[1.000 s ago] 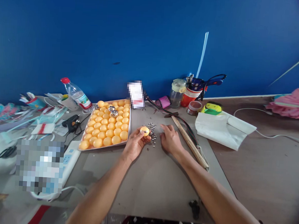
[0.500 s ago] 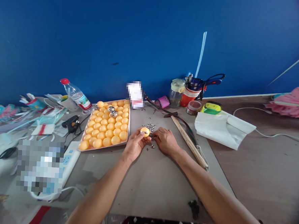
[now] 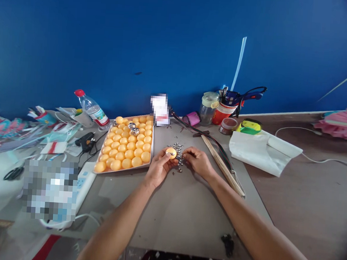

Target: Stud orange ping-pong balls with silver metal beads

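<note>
While the left hand (image 3: 158, 166) holds an orange ball (image 3: 172, 152) between its thumb and fingers, the right hand (image 3: 201, 161) bends over the near right side of a scatter of small metal pieces (image 3: 178, 146). The ball is just beside those pieces, on their left, with a small shiny spot showing on its face. The fingers of the right hand are curled and drawn narrow at the tips; they are too small in this view for me to tell whether a piece is caught between them.

To the left of the hands, a shallow tray (image 3: 152, 148) rests on the grey surface (image 3: 168, 216), filled with rows of similar orange balls (image 3: 129, 154), and a few silver balls (image 3: 134, 131) sit on top near its far end. A wooden stick (image 3: 222, 166) lies slantwise to the right of the right hand, and beyond it a white sheet (image 3: 254, 152) is spread. Behind, near the blue wall (image 3: 179, 40), stand a clear jar (image 3: 208, 110) and red cups (image 3: 221, 114).
</note>
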{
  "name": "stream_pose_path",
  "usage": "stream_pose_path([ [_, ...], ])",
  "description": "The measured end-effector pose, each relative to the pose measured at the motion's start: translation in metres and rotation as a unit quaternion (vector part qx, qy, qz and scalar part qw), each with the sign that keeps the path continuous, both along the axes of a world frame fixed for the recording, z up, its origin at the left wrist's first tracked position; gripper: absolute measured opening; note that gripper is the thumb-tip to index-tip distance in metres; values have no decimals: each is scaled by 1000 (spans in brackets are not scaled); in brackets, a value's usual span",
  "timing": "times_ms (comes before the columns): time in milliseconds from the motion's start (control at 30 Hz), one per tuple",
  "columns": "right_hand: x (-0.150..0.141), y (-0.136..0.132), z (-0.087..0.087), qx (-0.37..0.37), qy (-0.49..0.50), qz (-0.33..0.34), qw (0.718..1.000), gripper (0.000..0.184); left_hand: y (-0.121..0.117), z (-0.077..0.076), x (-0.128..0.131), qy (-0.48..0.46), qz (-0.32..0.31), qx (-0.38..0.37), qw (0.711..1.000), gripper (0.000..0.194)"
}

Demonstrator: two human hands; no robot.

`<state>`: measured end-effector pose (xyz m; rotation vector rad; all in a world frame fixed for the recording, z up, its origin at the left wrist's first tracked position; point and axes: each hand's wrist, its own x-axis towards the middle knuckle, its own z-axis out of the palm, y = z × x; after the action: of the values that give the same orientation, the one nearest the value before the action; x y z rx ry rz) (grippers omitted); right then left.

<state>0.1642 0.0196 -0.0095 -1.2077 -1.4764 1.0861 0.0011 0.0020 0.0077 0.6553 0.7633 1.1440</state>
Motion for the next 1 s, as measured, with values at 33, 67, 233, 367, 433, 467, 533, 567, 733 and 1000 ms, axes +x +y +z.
stream_pose_path([
  [33, -1, -1, 2, -27, 27, 6, 999, 11, 0, 1, 0, -2, -2, 0, 1000, 34],
  [67, -2, -2, 3, -44, 47, 14, 998, 12, 0, 1, 0, -4, -4, -1, 1000, 34],
  [233, -2, -3, 7, -62, 69, 24, 995, 12, 0, 1, 0, -8, -8, -2, 1000, 33],
  [367, -2, -2, 6, -70, 162, 30, 984, 14, 0, 0, -1, -12, -10, 5, 1000, 31],
  [433, -1, 0, 5, -73, 188, 31, 979, 17, 0, -1, 0, -13, -11, 6, 1000, 31],
  [467, 0, 1, 3, -70, 175, 24, 982, 17, 0, -1, 0, -12, -11, 6, 1000, 31],
  [533, 2, 3, 0, -37, 87, -5, 996, 15, 1, 0, 0, -9, -8, 3, 1000, 32],
  [567, 5, 3, -2, -5, 18, -20, 1000, 14, 1, 0, 0, -8, -7, 1, 1000, 33],
  [733, 14, 4, -12, 112, -304, -42, 945, 21, 1, 0, 0, -3, 1, -4, 1000, 34],
  [1000, 2, 0, -5, 101, -406, 16, 908, 22, 1, 1, 1, 4, -3, 1, 1000, 35],
])
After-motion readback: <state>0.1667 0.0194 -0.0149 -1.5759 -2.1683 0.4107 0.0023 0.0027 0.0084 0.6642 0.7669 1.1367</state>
